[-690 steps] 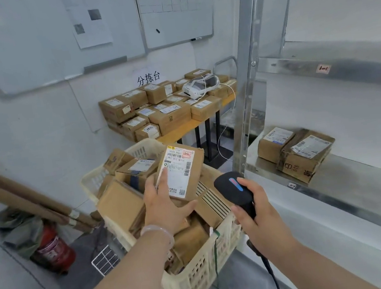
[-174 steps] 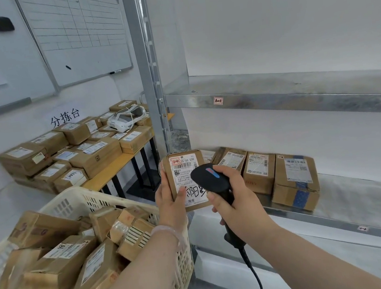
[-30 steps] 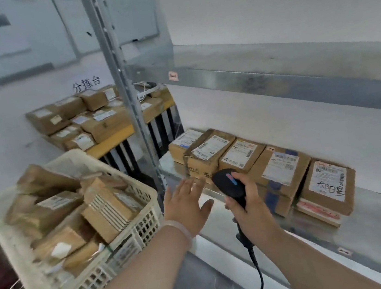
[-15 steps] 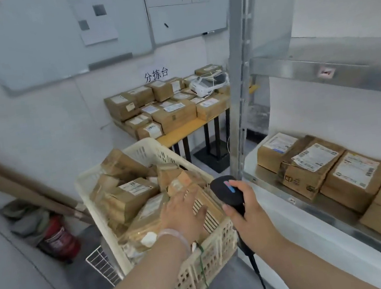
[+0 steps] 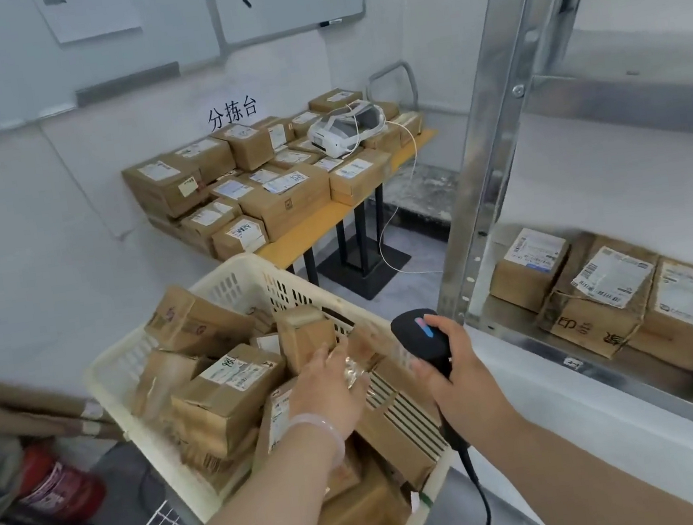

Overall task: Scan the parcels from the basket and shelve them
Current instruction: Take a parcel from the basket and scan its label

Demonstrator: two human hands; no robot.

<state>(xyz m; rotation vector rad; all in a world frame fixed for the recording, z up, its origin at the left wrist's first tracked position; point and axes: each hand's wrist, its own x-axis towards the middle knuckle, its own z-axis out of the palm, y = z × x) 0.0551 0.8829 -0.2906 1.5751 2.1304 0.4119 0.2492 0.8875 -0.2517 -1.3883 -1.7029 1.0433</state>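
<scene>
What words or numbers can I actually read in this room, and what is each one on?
"分拣台": on the wall sign above the far table.
Handwritten digits, perhaps "186": on a parcel label in the basket; not certain.
Large printed characters on the worn shelf box: upside down, not surely readable.
The shipping labels, shelf tags and extinguisher print: too small or blurred.

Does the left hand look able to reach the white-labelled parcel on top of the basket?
Probably yes. The left hand is over the basket, and the labelled parcel lies uncovered on top, just beside it.
</scene>
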